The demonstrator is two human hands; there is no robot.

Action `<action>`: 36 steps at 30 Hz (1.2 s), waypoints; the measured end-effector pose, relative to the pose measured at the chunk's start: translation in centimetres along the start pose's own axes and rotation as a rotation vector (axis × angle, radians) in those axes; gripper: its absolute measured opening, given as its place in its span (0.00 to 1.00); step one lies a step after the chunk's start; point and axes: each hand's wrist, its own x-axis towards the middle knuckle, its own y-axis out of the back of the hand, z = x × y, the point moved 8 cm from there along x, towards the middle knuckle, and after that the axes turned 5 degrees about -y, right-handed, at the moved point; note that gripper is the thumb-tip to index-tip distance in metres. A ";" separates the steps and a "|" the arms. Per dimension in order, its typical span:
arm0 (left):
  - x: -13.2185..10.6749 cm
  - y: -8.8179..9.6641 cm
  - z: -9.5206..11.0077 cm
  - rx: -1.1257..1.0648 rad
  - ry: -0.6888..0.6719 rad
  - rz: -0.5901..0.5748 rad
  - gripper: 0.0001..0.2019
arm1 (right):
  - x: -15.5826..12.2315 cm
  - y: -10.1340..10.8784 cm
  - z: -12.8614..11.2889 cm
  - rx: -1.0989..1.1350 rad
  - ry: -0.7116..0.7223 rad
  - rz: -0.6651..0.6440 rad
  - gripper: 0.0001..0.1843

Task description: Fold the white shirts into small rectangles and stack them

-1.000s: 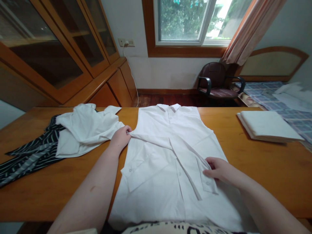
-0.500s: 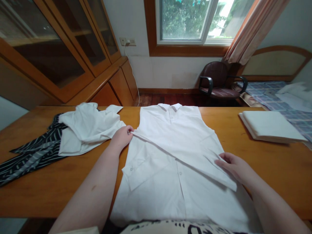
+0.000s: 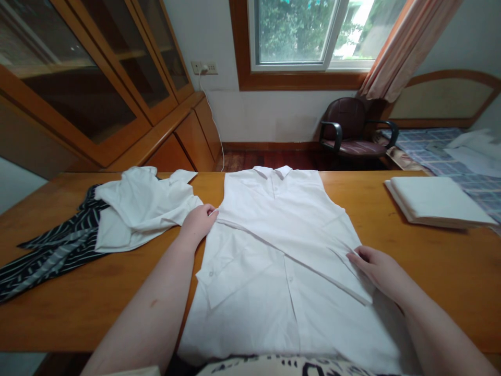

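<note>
A white button-up shirt (image 3: pixel 270 219) lies spread face up on the wooden table, its collar (image 3: pixel 273 172) at the far edge. One sleeve (image 3: pixel 238 274) is folded inward at the left, its cuff button showing. The other sleeve (image 3: pixel 313 266) lies slantwise across the front. My left hand (image 3: pixel 201 222) pinches fabric at the shirt's left edge, fingertips closed. On the right, my right hand (image 3: pixel 371 263) grips the sleeve fabric near the shirt's right side, its fingers partly hidden under the hand.
A crumpled white garment (image 3: pixel 144 209) and black striped cloth (image 3: pixel 58 245) lie at the table's left. A white folded stack (image 3: pixel 438 198) sits at the right. Beyond the table (image 3: pixel 430 277) stand a wooden cabinet (image 3: pixel 164 125), an armchair (image 3: pixel 346 125) and a bed (image 3: pixel 442 146).
The slanting sleeve has settled flatter, its lower corner shifting slightly left. My left hand has moved a little to the right and down. My right hand has barely moved.
</note>
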 end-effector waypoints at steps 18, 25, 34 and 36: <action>0.1 -0.8 0.4 -0.051 0.035 0.003 0.20 | 4.3 -0.1 -7.8 -0.232 0.095 -0.084 0.16; 0.8 -0.3 0.1 -0.112 0.145 -0.012 0.26 | 4.4 -0.3 -7.3 -0.220 0.161 -0.056 0.21; 4.1 -0.7 2.8 -0.138 0.135 -0.004 0.20 | 4.1 -0.3 -7.5 -0.262 0.139 -0.043 0.22; 4.1 -0.9 2.7 -0.225 0.112 0.043 0.25 | 4.0 -0.3 -7.5 -0.263 0.128 -0.062 0.21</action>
